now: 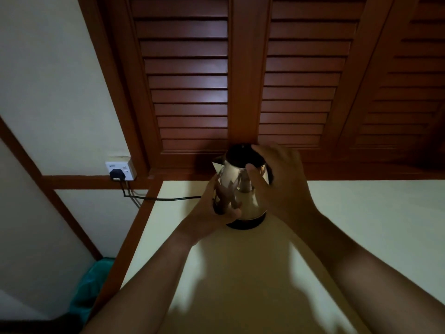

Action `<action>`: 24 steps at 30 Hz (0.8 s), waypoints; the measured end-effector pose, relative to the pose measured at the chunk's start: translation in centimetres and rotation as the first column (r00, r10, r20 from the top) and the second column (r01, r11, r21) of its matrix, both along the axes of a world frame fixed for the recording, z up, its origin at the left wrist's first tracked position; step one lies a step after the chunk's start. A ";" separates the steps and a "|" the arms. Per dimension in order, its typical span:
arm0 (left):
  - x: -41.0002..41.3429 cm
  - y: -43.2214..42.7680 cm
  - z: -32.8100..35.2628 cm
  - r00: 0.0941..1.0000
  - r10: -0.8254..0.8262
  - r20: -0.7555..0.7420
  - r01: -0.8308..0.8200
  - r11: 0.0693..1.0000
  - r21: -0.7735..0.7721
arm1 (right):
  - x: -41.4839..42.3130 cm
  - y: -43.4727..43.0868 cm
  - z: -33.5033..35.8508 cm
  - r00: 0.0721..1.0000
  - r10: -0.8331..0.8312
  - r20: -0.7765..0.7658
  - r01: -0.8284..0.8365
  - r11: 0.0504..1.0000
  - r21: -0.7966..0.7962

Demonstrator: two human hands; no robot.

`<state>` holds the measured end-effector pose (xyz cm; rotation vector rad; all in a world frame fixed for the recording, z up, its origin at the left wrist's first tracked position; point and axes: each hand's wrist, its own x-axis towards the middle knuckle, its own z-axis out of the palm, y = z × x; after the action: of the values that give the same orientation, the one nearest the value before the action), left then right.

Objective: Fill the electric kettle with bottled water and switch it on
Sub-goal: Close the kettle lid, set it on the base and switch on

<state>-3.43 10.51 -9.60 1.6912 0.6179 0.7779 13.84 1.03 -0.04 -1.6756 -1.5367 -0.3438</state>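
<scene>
kettle [243, 189]: glossy mirror metal, black plastic lid | shutters [187, 80]: reddish wood

Place: a dim domestic room, home or guest room.
Table [361, 225]: cream top, brown wooden edge.
Behind the table: red-brown louvred wooden doors [187, 80].
Left of the table: white wall socket [125, 168] with black plug [116, 174] on a cream wall.
On the table: steel electric kettle [240, 189].

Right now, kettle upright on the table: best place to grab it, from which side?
The handle, from the right, probably: the kettle stands upright with its spout pointing left, so the handle sits opposite, hidden under the right hand. The shiny tapered body looks slippery.
</scene>
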 end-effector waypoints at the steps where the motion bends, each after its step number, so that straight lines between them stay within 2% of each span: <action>1: 0.0 0.0 -0.1 1.000 0.000 -0.006 0.000 1.000 0.015 | 0.1 0.7 0.4 0.996 -0.001 0.087 0.006 0.999 -0.051; 4: -0.1 0.2 -0.1 0.998 0.027 -0.055 -0.024 0.998 0.051 | 0.4 2.0 0.9 0.969 0.008 0.245 0.034 0.985 -0.168; 6: -0.1 0.2 -0.1 0.995 0.055 -0.081 -0.049 0.997 0.067 | 0.8 2.4 0.9 0.961 0.027 0.275 0.032 0.978 -0.208; 11: 0.1 -0.1 -0.2 0.995 0.094 -0.042 -0.092 0.995 0.036 | 1.7 2.9 1.1 0.953 0.085 0.292 0.002 0.958 -0.286; 14: 0.1 0.1 -0.4 0.991 0.119 -0.068 -0.118 0.993 0.018 | 2.2 2.2 1.2 0.971 0.142 0.191 -0.085 0.957 -0.279; 16: 0.1 0.1 -0.7 0.990 0.124 -0.063 -0.124 0.992 0.006 | 2.8 1.2 0.8 0.988 0.132 0.086 -0.113 0.974 -0.198; 19: 0.6 -0.6 -0.9 0.994 0.106 -0.037 -0.104 0.993 0.065 | 3.5 -0.3 -0.2 0.999 0.035 -0.036 -0.038 0.996 -0.077; 24: 1.5 -1.6 -0.8 0.990 0.131 -0.043 -0.123 0.979 0.163 | 4.2 -0.9 -2.3 0.978 0.001 -0.208 -0.019 0.997 -0.081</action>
<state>-1.90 8.92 -10.40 1.8377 0.7223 0.8955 18.07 0.17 -2.36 -1.7083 -1.4196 -0.0969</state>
